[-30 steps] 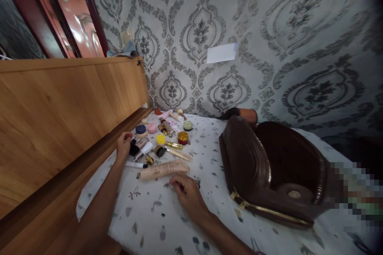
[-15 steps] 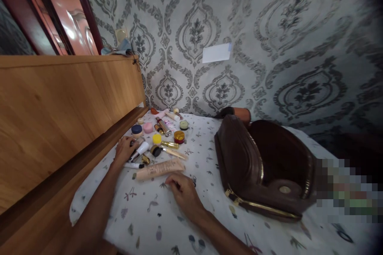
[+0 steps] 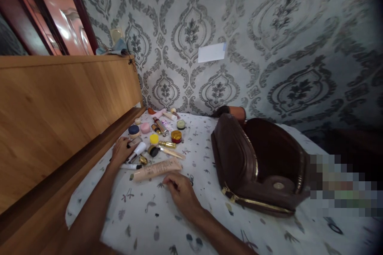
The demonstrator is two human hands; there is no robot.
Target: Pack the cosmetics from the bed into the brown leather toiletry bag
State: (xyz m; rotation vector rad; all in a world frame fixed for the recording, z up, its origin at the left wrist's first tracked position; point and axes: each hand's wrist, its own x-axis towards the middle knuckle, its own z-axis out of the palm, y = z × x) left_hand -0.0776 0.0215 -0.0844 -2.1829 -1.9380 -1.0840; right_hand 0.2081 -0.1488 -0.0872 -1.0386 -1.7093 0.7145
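My left hand [image 3: 121, 150] lies over the left edge of a cluster of cosmetics, fingers curled on a dark item I cannot make out, beside a white-capped tube [image 3: 137, 150]. My right hand [image 3: 179, 188] rests on the patterned sheet [image 3: 149, 211], fingers pinched together just below a long beige tube [image 3: 157, 168]. Small jars lie beyond: a yellow-lidded one [image 3: 154, 138], a red and gold one [image 3: 176, 136], a pink one [image 3: 145, 127], a blue-lidded one [image 3: 133, 130]. A gold tube [image 3: 166, 144] and a thin stick [image 3: 172, 152] lie between them.
An open brown zip bag [image 3: 257, 163] lies on the sheet to the right. A wooden headboard [image 3: 60, 111] runs along the left. Patterned wallpaper [image 3: 269, 40] stands behind, with a white slip [image 3: 212, 52] on it. A red door [image 3: 56, 20] shows at top left.
My left hand has come down from above the cosmetics and settled onto the items at the cluster's left edge. My right hand has stayed in place; the view has drifted slightly.
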